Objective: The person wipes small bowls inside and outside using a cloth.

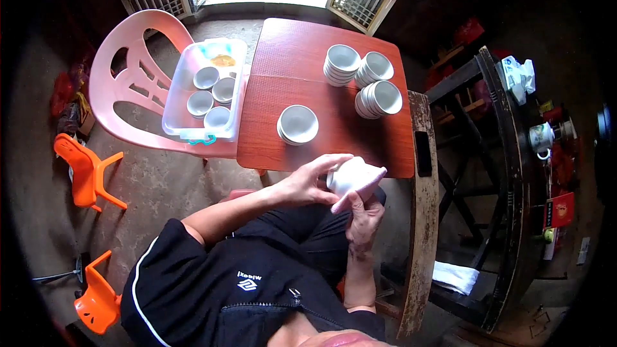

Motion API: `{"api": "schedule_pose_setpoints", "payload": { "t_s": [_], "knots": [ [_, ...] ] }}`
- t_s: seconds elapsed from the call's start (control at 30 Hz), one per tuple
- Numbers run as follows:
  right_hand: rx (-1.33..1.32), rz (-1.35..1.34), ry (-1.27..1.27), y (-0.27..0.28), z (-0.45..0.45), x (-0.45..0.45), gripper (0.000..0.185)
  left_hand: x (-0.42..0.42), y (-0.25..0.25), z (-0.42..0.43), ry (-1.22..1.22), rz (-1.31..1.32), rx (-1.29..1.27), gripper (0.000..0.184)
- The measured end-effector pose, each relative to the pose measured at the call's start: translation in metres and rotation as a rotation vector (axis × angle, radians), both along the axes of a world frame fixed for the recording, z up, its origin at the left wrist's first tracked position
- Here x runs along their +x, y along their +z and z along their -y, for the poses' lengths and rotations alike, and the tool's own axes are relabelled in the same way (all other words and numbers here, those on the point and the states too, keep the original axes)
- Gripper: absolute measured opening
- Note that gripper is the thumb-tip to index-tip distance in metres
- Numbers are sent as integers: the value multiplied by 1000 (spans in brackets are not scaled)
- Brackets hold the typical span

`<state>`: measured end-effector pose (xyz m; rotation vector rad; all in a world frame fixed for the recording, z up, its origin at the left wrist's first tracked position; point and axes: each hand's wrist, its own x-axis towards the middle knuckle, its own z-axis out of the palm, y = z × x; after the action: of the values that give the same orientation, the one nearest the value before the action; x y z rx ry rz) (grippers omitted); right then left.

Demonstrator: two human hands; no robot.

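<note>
A small white bowl (348, 177) is held tilted over my lap, just off the near edge of the red-brown table (270, 96). My left hand (313, 178) is closed around the bowl's left side. On the right, my right hand (364, 220) pinches a pale pink cloth (373, 185) against the bowl's rim; the cloth hides the bowl's opening. Closest on the tabletop is a short stack of white bowls (299, 124). Three taller stacks of bowls (343, 59) stand farther back at the right.
A clear plastic bin (170, 106) with several white bowls (206, 78) rests on a pink chair (99, 83) left of the table. A worn wooden bench (421, 231) carrying a dark phone (423, 153) runs along the right. Small orange chairs (83, 173) stand on the floor at left.
</note>
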<state>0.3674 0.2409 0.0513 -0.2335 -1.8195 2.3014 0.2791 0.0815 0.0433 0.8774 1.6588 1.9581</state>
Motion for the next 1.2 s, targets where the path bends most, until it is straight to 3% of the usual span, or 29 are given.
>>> {"api": "schedule_pose_setpoints", "payload": {
  "t_s": [0.1, 0.2, 0.27, 0.33, 0.43, 0.5, 0.6, 0.67, 0.73, 0.77, 0.87, 0.93, 1.0, 1.07, 1.13, 1.2],
  "knots": [
    [-202, 8, 11, -4, -3, -9, 21, -3, 1, 0, 25, -620, -208, 78],
    [-141, -68, 17, -1, -1, -10, 22, -2, 2, 0, -4, 57, 247, 77],
    [-65, -52, 1, -1, 2, -9, 24, 0, 14, 3, 88, 649, 210, 76],
    [11, -31, -8, -1, 9, -6, 26, 0, 14, 6, -63, 811, 231, 75],
    [-97, -78, -6, -18, 10, -9, 25, 0, 20, 11, -41, 609, 184, 75],
    [-211, -79, 106, -8, 3, -9, 24, 1, 19, 11, 11, 146, 108, 76],
    [-296, -4, 47, 2, 1, -13, 25, -6, 8, 13, 36, -676, -156, 81],
    [-318, -39, 22, -7, -1, -12, 28, -6, 8, 15, 7, -498, -28, 81],
    [-311, -79, -29, -10, 0, -10, 31, -1, 6, 10, 5, 180, 255, 76],
    [-344, -95, -37, -10, 1, -9, 37, -2, 5, 12, 22, 468, 234, 73],
    [371, -109, -169, -41, -8, -3, 40, -4, 7, 15, -153, 814, 220, 72],
    [343, -102, -88, -46, -16, -1, 41, -2, 12, 15, -138, 612, 190, 72],
    [-193, -74, 156, -11, -16, -3, 41, 1, 14, 17, -78, 329, 43, 77],
    [-149, 64, 304, -5, -32, -3, 41, 0, 13, 18, 20, -370, -154, 82],
    [-99, 144, 369, -6, -39, -7, 40, 10, 19, 17, 34, -449, -251, 83],
    [-222, 93, 313, -8, -35, -8, 39, 5, 24, 20, -29, -337, -238, 80]
  ]
}}
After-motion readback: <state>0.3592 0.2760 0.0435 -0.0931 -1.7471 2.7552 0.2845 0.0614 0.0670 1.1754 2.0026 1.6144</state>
